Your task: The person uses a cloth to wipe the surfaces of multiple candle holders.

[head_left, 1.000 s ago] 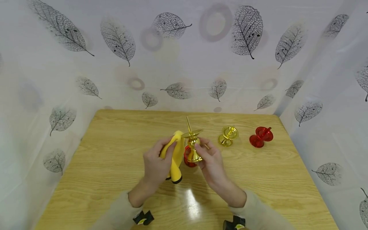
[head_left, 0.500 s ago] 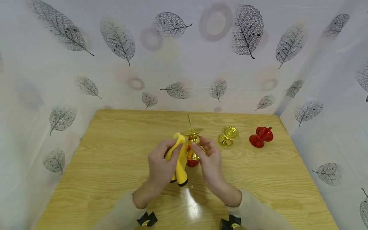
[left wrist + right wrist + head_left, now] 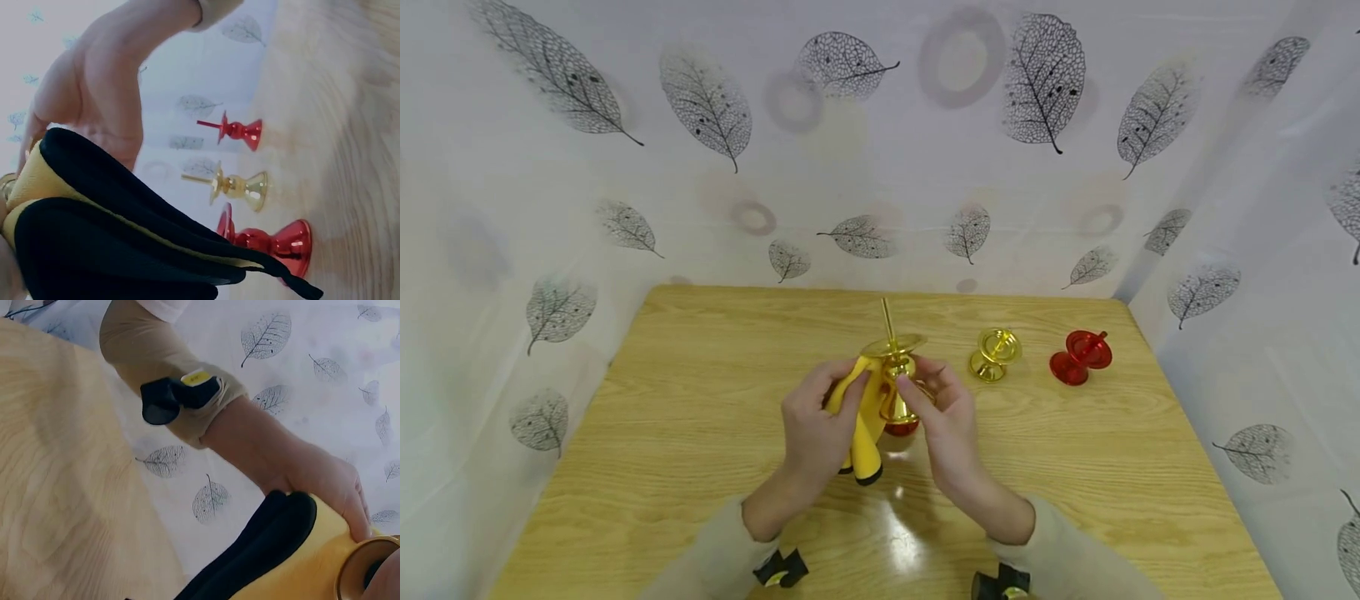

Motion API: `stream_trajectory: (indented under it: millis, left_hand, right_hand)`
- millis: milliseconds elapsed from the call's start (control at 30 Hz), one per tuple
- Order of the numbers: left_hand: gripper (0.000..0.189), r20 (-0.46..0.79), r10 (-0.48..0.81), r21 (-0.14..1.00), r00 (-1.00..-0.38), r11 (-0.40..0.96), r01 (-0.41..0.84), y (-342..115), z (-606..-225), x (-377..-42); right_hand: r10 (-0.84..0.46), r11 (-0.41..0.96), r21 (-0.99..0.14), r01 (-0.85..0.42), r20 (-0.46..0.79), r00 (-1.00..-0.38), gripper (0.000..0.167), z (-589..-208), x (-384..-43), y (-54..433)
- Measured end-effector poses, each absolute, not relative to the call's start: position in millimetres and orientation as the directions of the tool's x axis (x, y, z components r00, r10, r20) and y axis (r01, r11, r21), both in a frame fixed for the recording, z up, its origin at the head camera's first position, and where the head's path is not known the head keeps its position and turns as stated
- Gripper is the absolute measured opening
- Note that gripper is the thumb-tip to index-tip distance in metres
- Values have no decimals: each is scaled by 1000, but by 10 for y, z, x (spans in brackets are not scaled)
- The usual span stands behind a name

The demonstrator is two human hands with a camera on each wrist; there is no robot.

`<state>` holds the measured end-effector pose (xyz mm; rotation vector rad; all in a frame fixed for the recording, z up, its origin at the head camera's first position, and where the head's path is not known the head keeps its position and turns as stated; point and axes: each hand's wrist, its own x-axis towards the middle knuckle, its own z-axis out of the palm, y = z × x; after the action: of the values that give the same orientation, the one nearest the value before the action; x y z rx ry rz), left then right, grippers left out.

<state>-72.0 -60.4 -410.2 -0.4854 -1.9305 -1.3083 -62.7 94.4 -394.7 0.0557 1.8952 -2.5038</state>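
Note:
My left hand (image 3: pixel 816 425) pinches a folded yellow cloth (image 3: pixel 867 454) between thumb and fingers. The cloth's dark backing (image 3: pixel 125 187) faces the left wrist camera, its edges hanging down. A shiny gold candle holder (image 3: pixel 893 408) is raised in front of me, gripped by my right hand (image 3: pixel 953 425) round its waist and foot. Its round plate and long spike point up, leaning slightly left. The cloth lies against the holder's left side, just under the plate. In the right wrist view, the hollow underside of the foot (image 3: pixel 350 575) shows beside the cloth.
Behind the raised holder a red candle holder (image 3: pixel 294 247) stands on the wooden table (image 3: pixel 715 383), mostly hidden in the head view. To the right stand a gold candle holder (image 3: pixel 988 367) and another red one (image 3: pixel 1070 368). A leaf-patterned white curtain (image 3: pixel 880 167) surrounds the table.
The cloth and left hand have moved slightly right, up against the gold candle holder. The holder has shifted a little left and stays in the right hand. The standing holders have not moved.

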Motion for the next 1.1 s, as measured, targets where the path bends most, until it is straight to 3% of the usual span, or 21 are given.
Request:
stream_trajectory:
  millis: [200, 400, 833, 1100]
  left_hand:
    - [14, 731, -105, 660, -674, 361, 659, -588, -4062, -682]
    - [17, 623, -120, 777, -773, 214, 592, -544, -4012, -596]
    - [15, 385, -156, 920, -910, 138, 366, -485, -3933, -578]
    - [12, 346, -129, 938, -929, 86, 337, -468, -3922, -531]
  right_hand:
    - [-8, -128, -990, -65, 67, -998, 29, -3977, -668, 1035]
    - [-30, -20, -989, -145, 146, -989, 32, -4013, -712, 1125]
    - [-95, -151, -981, -125, 140, -986, 21, -4052, -735, 1217]
    - [-51, 78, -959, -274, 270, -961, 23, -4058, -759, 1261]
